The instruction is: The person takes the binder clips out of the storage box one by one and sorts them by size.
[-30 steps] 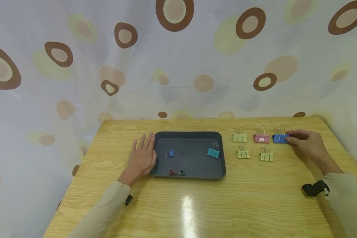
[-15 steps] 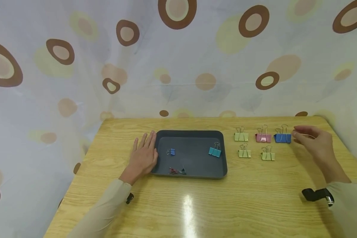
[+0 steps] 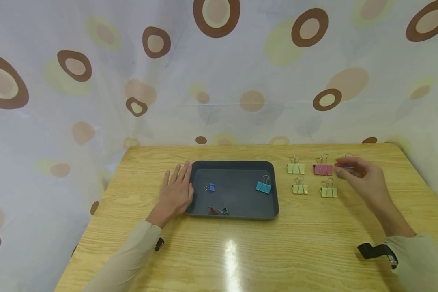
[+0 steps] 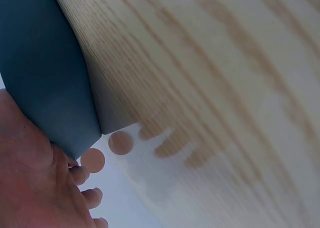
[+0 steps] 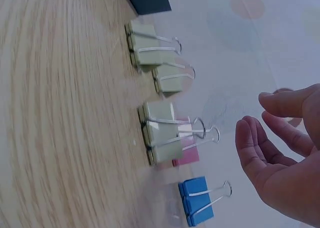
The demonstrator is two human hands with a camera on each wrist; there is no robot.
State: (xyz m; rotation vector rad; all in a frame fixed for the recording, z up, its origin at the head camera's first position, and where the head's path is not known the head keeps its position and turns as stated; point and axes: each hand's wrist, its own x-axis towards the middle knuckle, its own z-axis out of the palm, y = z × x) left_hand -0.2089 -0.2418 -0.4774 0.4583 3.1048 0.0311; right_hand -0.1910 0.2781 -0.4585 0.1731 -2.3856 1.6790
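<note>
My left hand (image 3: 174,194) lies with straight fingers along the left side of a dark grey tray (image 3: 233,164). In the tray are a small blue binder clip (image 3: 212,187), a larger teal binder clip (image 3: 263,187), and small red (image 3: 213,210) and dark (image 3: 224,211) clips. My right hand (image 3: 368,182) hovers just right of a pink binder clip (image 3: 323,170), fingers loosely bent, nothing between them. Behind that hand a large blue binder clip (image 5: 197,202) is mostly hidden in the head view; the right wrist view shows it standing apart from the fingers.
Pale green binder clips stand right of the tray: one at the back (image 3: 296,168), two in front, left (image 3: 300,189) and right (image 3: 328,192). The wooden table (image 3: 277,251) ends at a patterned cloth (image 3: 226,81) behind.
My right hand has let go of the blue binder clip, drawn back to the right, then moved left to beside the pink one. The left hand stays at the tray.
</note>
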